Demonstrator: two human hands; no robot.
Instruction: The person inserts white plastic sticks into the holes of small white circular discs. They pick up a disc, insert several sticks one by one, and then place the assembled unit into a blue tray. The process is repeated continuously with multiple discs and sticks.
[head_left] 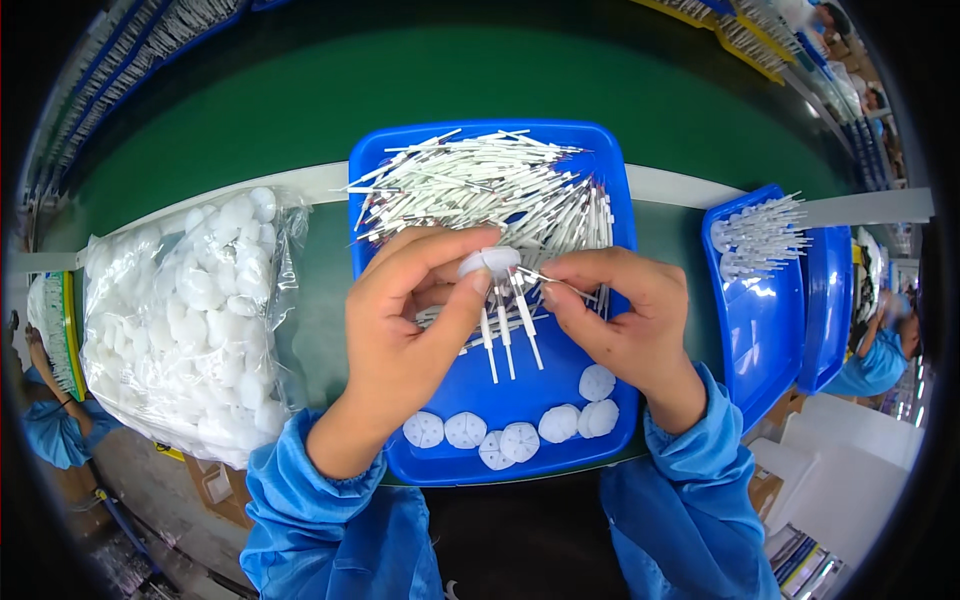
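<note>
Over a blue tray, my left hand pinches a white round disc between thumb and fingers. Several slim white sticks with dark bands hang from its underside. My right hand is closed at the fingertips on another thin stick, whose end is at the disc's right edge; whether it has entered the disc I cannot tell. Behind my hands lies a heap of loose white sticks. Along the tray's near side rest several loose white discs with small holes.
A clear plastic bag full of white discs lies left of the tray. On the right, another blue tray holds discs with sticks standing in them. Racks with trays of sticks line the far corners. Other people in blue sleeves are at both sides.
</note>
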